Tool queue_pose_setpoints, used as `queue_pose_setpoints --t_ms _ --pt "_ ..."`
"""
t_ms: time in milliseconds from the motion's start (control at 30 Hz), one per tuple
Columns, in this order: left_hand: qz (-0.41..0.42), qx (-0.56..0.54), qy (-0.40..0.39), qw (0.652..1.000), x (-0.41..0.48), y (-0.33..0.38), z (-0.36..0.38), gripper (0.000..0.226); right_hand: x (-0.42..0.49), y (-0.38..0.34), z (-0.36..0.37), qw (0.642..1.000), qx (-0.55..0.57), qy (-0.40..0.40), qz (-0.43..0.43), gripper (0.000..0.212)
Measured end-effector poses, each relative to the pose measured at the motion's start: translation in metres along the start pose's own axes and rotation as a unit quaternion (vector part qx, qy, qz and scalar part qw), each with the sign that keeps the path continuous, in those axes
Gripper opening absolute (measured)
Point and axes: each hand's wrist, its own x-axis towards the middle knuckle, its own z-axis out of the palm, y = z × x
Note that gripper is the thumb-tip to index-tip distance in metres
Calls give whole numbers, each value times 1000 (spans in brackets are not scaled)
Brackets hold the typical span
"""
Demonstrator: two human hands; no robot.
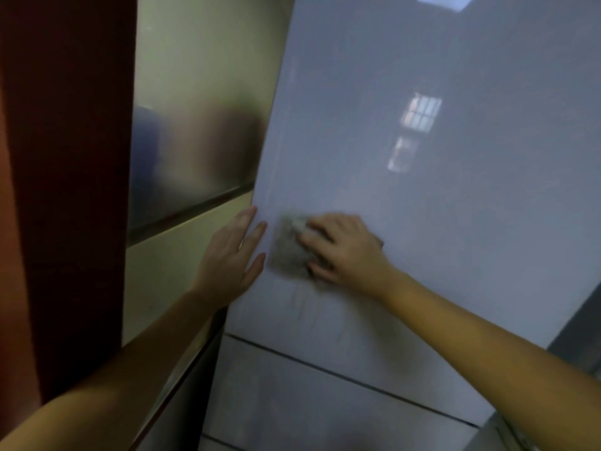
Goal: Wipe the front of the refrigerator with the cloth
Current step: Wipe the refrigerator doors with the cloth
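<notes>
The refrigerator front (422,196) is a glossy pale grey door that fills the middle and right of the view, with reflected windows on it. A grey cloth (287,250) lies flat against the door near its left edge. My right hand (344,249) presses on the cloth, fingers curled over its right part. My left hand (232,255) rests flat with fingers apart on the door's left edge, just left of the cloth, holding nothing. Faint wet streaks run down below the cloth.
A dark seam (341,379) separates the upper door from a lower door panel (292,418). To the left stand a cream and steel-coloured panel (195,141) and a dark red-brown surface (65,190). A dark gap shows at the right edge.
</notes>
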Motion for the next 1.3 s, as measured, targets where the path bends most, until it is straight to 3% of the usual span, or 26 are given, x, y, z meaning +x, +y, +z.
queue_pose_setpoints --t_ms 67,167,367,433,733,867,1133,1300 --pt "-1 3 -3 1000 1 1 -1 58 -31 -11 9 998 5 -35 -57 39" --pt "-2 10 3 1000 2 3 -2 57 -54 -2 3 997 -1 -36 -64 39" --pt "-6 12 5 1000 1 6 1 58 -15 40 -39 990 -24 69 117 42" --pt "-8 9 5 1000 1 6 1 58 -6 36 -36 986 -18 82 140 42" --pt "-2 20 -3 1000 -4 11 -6 54 -79 -28 20 1000 3 0 -1 40" --pt "23 27 -5 999 -10 22 -5 53 -99 2 -7 999 -27 20 37 41" --pt "-4 11 -26 1000 -18 33 6 54 -56 15 -21 973 -18 107 203 43" --pt "-6 0 -23 1000 -19 33 8 57 -46 -27 20 990 11 67 126 42"
